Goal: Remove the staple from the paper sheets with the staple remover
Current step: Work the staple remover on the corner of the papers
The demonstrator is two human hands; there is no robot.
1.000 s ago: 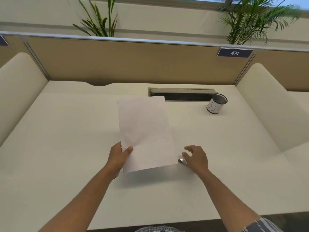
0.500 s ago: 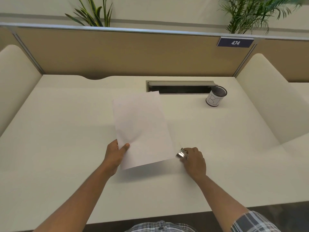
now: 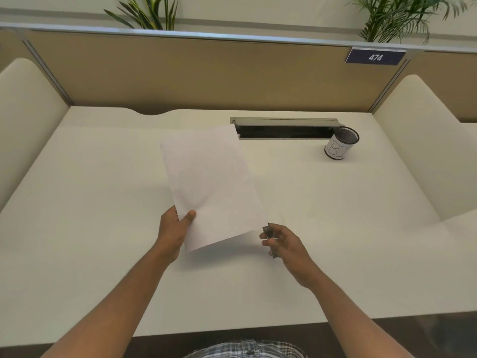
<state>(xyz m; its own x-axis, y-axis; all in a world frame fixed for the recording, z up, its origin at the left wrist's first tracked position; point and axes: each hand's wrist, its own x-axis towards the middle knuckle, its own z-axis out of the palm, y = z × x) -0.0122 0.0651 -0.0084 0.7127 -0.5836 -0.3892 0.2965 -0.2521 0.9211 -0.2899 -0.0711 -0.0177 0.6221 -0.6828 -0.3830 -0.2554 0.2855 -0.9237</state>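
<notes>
White paper sheets [image 3: 210, 184] are held tilted above the cream desk, pinched at their lower left corner by my left hand [image 3: 173, 228], thumb on top. My right hand [image 3: 282, 241] is just right of the sheets' lower right corner and is closed around a small dark metal staple remover [image 3: 269, 236], lifted off the desk. The remover sits close to the paper's edge; whether it touches is unclear. No staple is visible on the sheets from here.
A mesh pen cup [image 3: 340, 146] with a white label stands at the back right. A cable slot [image 3: 286, 129] with its lid up runs along the rear of the desk [image 3: 103, 202]. Padded dividers rise on both sides, a partition behind.
My right hand reached the staple remover lying on the desk, closed on it and lifted it. The sheets stayed in my left hand, shifting slightly.
</notes>
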